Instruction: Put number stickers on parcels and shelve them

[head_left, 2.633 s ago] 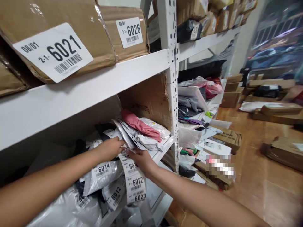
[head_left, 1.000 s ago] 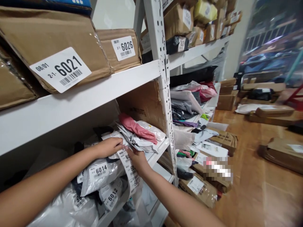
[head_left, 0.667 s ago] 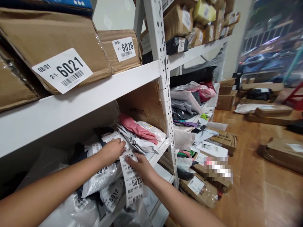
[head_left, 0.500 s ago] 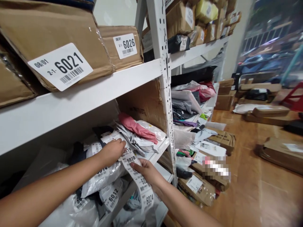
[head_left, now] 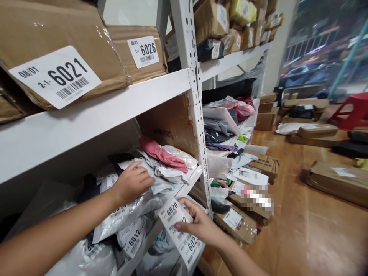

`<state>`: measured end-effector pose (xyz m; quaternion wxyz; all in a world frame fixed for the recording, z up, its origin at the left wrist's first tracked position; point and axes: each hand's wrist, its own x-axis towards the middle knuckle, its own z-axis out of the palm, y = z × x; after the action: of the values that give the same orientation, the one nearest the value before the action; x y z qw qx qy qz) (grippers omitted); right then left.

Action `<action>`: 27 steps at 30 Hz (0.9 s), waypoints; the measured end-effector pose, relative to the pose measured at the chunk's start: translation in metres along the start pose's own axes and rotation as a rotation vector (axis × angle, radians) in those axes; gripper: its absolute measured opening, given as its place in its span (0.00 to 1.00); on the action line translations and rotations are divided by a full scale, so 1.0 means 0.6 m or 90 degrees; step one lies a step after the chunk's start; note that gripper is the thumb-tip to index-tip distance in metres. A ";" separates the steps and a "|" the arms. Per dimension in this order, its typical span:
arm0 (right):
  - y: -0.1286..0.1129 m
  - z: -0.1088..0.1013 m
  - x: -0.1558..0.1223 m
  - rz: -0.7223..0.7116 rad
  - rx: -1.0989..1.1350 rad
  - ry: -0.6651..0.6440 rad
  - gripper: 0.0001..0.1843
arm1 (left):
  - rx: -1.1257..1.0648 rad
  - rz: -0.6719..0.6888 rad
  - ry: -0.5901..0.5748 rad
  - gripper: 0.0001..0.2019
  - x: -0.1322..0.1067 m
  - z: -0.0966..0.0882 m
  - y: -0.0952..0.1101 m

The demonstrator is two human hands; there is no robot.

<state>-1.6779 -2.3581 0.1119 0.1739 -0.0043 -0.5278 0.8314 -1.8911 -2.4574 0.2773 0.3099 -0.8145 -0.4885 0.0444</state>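
Label strip (head_left: pixel 181 240) now pulled clear of the left hand (head_left: pixel 134 184), 6020 topmost, so strip and mailers are separate. Right hand (head_left: pixel 204 228) clamps strip between thumb and fingers, by shelf edge (head_left: pixel 194 177). Left over white mailers (head_left: pixel 161 186); grip unclear.

Deep shadow beneath upper shelf (head_left: pixel 115 117) | glare on wooden floor (head_left: pixel 301 234) | far-right background (head_left: pixel 319 50) blurred | pixelated patch (head_left: pixel 257 198)

Single head-worn view | faces forward and down | close to white shelf (head_left: pixel 115 114) | wooden floor (head_left: pixel 299 234) at right
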 end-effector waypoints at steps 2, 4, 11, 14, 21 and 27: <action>-0.009 -0.007 0.004 -0.043 -0.024 -0.021 0.17 | -0.110 0.070 -0.070 0.06 0.001 -0.013 -0.008; -0.020 -0.002 0.018 -0.095 -0.062 -0.026 0.14 | -0.272 0.073 -0.152 0.05 0.004 -0.021 -0.013; -0.021 0.053 0.106 -0.124 -0.055 0.099 0.26 | -0.605 -0.350 -0.294 0.20 0.028 -0.006 -0.011; -0.012 0.062 0.129 -0.107 -0.122 0.147 0.31 | -0.514 -0.350 -0.310 0.17 0.033 0.000 -0.009; -0.013 0.068 0.120 -0.001 -0.030 0.124 0.33 | -0.344 -0.398 -0.340 0.07 0.041 0.006 0.017; -0.017 0.074 0.108 0.037 0.077 0.174 0.34 | -0.124 -0.309 -0.377 0.11 0.041 0.023 0.043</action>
<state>-1.7440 -2.3741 0.1519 0.2199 -0.1221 -0.4479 0.8580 -1.8637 -2.4393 0.2579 0.0783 -0.6526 -0.7372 0.1565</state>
